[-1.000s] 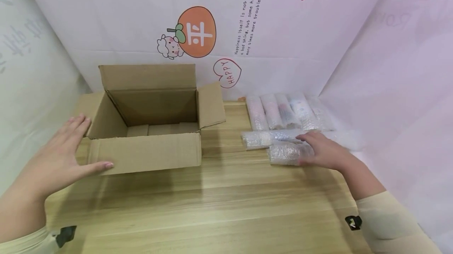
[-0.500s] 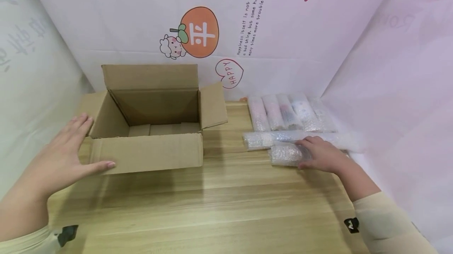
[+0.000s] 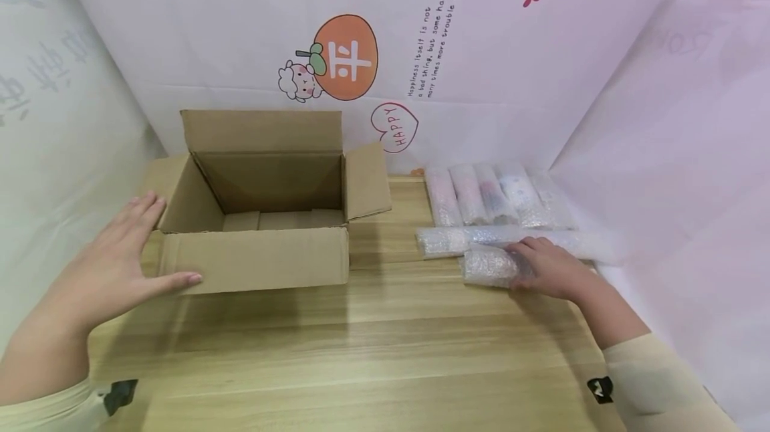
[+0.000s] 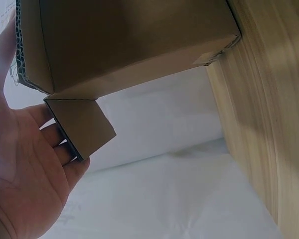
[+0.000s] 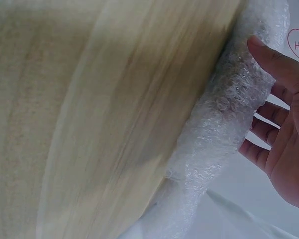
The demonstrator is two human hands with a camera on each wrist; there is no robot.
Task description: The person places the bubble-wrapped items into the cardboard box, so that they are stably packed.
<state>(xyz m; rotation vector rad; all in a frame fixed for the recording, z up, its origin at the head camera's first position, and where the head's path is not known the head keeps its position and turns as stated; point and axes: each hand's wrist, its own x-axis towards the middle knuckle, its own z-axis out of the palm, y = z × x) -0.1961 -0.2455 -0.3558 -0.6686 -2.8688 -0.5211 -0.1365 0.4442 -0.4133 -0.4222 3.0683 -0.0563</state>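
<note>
An open cardboard box (image 3: 259, 261) stands at the left in the head view, its flaps folded outward. My left hand (image 3: 111, 268) lies along its left side, fingers extended on the side flap and thumb on the front flap. In the left wrist view the fingers reach behind a small flap (image 4: 82, 127). At the right, my right hand (image 3: 556, 270) grips a short bubble-wrapped roll (image 3: 488, 267), thumb on the near side and fingers on the far side. The right wrist view shows the thumb against the bubble wrap (image 5: 222, 99); what is wrapped inside is hidden.
Behind the short roll lies a long bubble-wrapped roll (image 3: 442, 243). Several more wrapped rolls (image 3: 469, 194) stand side by side against the back. White printed sheets (image 3: 481, 51) close off the wooden table (image 3: 361, 358) at the back and both sides.
The right hand has closed a little more around the short roll, which has tilted slightly. The left hand stays at the box. The whole head view has shifted slightly.
</note>
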